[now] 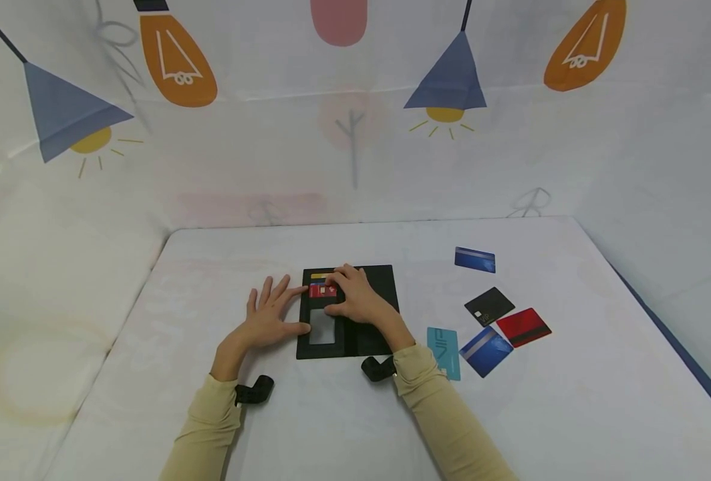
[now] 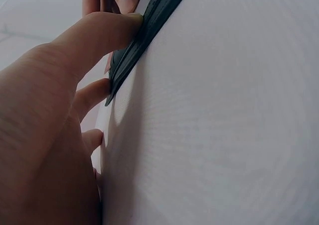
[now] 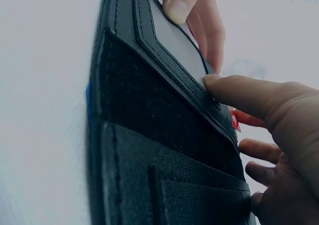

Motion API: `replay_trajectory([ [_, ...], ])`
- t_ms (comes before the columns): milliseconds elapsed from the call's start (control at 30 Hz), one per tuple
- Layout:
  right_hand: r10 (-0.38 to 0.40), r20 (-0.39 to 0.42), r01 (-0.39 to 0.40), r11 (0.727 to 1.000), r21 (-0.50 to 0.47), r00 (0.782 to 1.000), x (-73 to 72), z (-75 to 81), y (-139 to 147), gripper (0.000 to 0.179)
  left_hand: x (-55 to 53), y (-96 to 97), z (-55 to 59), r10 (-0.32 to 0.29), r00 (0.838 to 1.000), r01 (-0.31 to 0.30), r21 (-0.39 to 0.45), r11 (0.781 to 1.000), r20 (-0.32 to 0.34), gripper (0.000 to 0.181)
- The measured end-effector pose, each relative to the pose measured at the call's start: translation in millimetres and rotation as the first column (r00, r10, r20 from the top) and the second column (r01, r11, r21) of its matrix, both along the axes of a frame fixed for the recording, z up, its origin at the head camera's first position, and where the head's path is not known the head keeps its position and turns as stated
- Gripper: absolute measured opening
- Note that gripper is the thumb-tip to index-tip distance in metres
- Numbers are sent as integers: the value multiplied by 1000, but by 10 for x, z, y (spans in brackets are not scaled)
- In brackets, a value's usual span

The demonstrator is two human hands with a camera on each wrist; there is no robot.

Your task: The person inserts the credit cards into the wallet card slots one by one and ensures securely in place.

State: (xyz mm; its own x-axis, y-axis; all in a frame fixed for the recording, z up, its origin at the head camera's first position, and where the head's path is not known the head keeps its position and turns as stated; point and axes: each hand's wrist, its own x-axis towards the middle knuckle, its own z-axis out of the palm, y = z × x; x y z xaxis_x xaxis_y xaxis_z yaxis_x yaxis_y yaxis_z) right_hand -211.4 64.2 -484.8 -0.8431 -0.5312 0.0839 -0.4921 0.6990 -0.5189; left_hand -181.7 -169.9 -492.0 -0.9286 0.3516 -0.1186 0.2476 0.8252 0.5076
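Observation:
A black wallet (image 1: 370,334) lies unfolded on the white table, its left half showing a clear window (image 1: 322,327). Above that window a red card (image 1: 318,290) sits in a slot, with blue and yellow card edges behind it. My left hand (image 1: 266,319) spreads its fingers beside the wallet, thumb and index fingertip at its left edge. Over the wallet's middle, my right hand (image 1: 358,299) has its index finger at the red card and its thumb touching the window's upper part. In the right wrist view, the red card (image 3: 235,120) is mostly hidden.
Right of the wallet lie loose cards: a teal one (image 1: 444,351), a blue one (image 1: 486,351), a red one (image 1: 524,327), a black one (image 1: 490,306) and another blue one (image 1: 474,260) farther back. A printed white curtain (image 1: 259,153) hangs behind the table.

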Motion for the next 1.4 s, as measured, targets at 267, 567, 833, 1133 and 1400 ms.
replay_trajectory([
  [267, 11, 0, -11, 999, -31, 1000, 10, -28, 8, 43, 2, -5, -2, -4, 1000, 4, -3, 1000, -7, 80],
  [567, 8, -3, -8, 1000, -22, 1000, 22, -25, 10, 41, 3, -9, -19, -11, 1000, 11, 3, 1000, -15, 80],
  [833, 7, 20, -7, 1000, -17, 1000, 38, -8, 15, 40, -4, -16, -35, -18, 1000, 18, 9, 1000, -24, 80],
  [1133, 3, 24, -3, 1000, -14, 1000, 37, -9, -1, 39, 15, -12, 7, -13, 1000, 14, 18, 1000, -16, 80],
  [1400, 7, -10, -7, 1000, -21, 1000, 51, -66, -5, 41, 13, -18, 0, -22, 1000, 23, 28, 999, -17, 80],
])
